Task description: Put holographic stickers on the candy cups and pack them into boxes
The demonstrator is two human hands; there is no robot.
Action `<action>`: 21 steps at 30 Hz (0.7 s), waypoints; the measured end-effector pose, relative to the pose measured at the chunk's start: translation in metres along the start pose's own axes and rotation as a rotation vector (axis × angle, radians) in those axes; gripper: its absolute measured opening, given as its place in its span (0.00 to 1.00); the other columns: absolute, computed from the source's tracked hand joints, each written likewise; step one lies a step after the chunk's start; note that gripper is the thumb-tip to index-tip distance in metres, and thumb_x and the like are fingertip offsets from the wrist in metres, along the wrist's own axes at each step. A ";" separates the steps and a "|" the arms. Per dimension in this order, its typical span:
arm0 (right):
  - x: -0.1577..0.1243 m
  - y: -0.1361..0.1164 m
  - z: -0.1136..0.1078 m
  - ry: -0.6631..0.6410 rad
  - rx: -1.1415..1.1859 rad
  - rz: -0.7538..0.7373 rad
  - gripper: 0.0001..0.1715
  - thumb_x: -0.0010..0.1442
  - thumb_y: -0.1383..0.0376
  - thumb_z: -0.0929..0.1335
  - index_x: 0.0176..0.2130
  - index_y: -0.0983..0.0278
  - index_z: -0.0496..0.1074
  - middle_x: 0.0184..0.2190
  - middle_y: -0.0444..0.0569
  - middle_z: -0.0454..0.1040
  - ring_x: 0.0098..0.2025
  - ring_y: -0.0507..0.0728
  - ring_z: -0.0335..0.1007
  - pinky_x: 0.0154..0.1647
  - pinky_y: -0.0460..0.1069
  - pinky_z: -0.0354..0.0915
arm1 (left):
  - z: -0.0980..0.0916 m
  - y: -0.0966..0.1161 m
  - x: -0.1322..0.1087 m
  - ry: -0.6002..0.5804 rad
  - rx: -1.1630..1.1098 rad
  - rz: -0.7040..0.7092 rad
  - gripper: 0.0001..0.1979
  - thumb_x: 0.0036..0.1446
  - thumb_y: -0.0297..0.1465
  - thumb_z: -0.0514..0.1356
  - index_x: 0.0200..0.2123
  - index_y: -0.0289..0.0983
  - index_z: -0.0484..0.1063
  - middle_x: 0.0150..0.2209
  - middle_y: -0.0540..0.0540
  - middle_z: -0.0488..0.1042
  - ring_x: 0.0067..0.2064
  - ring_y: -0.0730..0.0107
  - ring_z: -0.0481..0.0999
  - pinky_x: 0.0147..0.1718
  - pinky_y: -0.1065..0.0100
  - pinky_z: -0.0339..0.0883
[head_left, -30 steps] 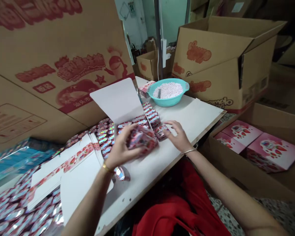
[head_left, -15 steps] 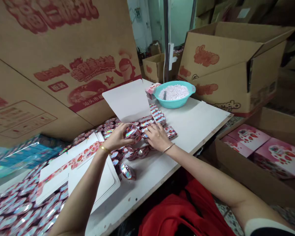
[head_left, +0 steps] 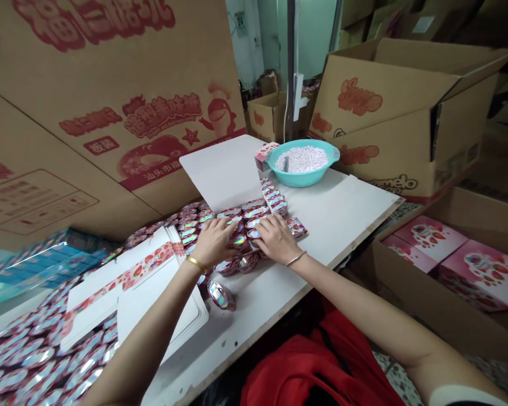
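Observation:
Shiny red and silver foil packs stand in rows inside an open box whose white lid (head_left: 223,172) is raised at the back. My left hand (head_left: 215,241), with a gold bangle, rests on the packs at the box's left side, fingers spread. On the right side, my right hand (head_left: 275,238) lies over the packs and the box edge, fingers extended. One loose foil pack (head_left: 220,295) stands on the table in front. Flat white cartons with a strawberry band (head_left: 146,268) are stacked to the left, on top of many more foil packs (head_left: 38,358).
A turquoise basin (head_left: 303,178) of small pale pieces sits at the back of the white table (head_left: 342,208), beside a small pink box (head_left: 262,156). Large cardboard boxes (head_left: 376,124) stand behind; another (head_left: 410,282), at right, holds pink strawberry boxes. Blue packages (head_left: 53,259) lie at left.
My left hand has moved slightly right and set the foil pack it held down among the others in the box; its fingers have opened. My right hand has shifted only a little.

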State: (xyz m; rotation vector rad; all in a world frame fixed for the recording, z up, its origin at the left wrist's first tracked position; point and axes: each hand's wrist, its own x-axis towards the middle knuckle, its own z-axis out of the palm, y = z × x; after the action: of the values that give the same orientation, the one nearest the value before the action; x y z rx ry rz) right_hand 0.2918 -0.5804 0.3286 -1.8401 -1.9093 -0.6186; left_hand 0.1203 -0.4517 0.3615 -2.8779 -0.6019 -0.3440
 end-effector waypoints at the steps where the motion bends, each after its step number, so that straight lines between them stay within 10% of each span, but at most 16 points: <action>1: 0.000 0.001 0.000 0.019 0.021 -0.001 0.18 0.61 0.60 0.67 0.48 0.67 0.71 0.47 0.57 0.72 0.54 0.64 0.61 0.64 0.62 0.50 | 0.004 0.003 -0.004 0.011 0.012 -0.004 0.37 0.48 0.44 0.66 0.60 0.42 0.63 0.59 0.39 0.66 0.57 0.47 0.66 0.55 0.52 0.59; 7: 0.002 0.024 0.003 0.219 0.322 0.234 0.44 0.61 0.45 0.64 0.66 0.68 0.54 0.64 0.61 0.59 0.67 0.66 0.50 0.67 0.62 0.49 | 0.018 0.003 -0.026 0.154 -0.010 -0.097 0.36 0.52 0.45 0.63 0.62 0.41 0.61 0.63 0.38 0.63 0.61 0.46 0.62 0.62 0.44 0.47; 14: 0.002 0.041 0.016 -0.027 0.507 0.147 0.52 0.61 0.39 0.58 0.70 0.67 0.43 0.70 0.60 0.46 0.71 0.63 0.40 0.68 0.60 0.50 | 0.034 0.014 -0.036 0.258 -0.110 -0.239 0.22 0.57 0.41 0.60 0.54 0.40 0.71 0.58 0.38 0.70 0.61 0.45 0.63 0.63 0.43 0.47; 18: 0.006 0.041 0.014 -0.129 0.282 0.028 0.60 0.55 0.34 0.60 0.69 0.71 0.47 0.70 0.62 0.42 0.72 0.67 0.35 0.69 0.63 0.46 | 0.042 0.008 -0.028 0.444 -0.485 -0.349 0.33 0.53 0.45 0.62 0.61 0.42 0.62 0.65 0.39 0.60 0.66 0.49 0.57 0.65 0.46 0.44; 21: 0.009 0.041 0.010 -0.195 0.168 0.004 0.64 0.52 0.31 0.59 0.69 0.72 0.48 0.70 0.63 0.42 0.72 0.68 0.34 0.69 0.64 0.45 | 0.047 -0.008 -0.009 0.654 -0.937 -0.700 0.32 0.60 0.48 0.53 0.63 0.39 0.59 0.67 0.39 0.57 0.68 0.56 0.55 0.65 0.54 0.50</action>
State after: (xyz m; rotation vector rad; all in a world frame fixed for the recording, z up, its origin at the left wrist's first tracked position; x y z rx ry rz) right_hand 0.3327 -0.5661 0.3269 -1.8532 -2.0110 -0.2752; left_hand 0.1182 -0.4376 0.3157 -2.8069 -1.5904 -2.0170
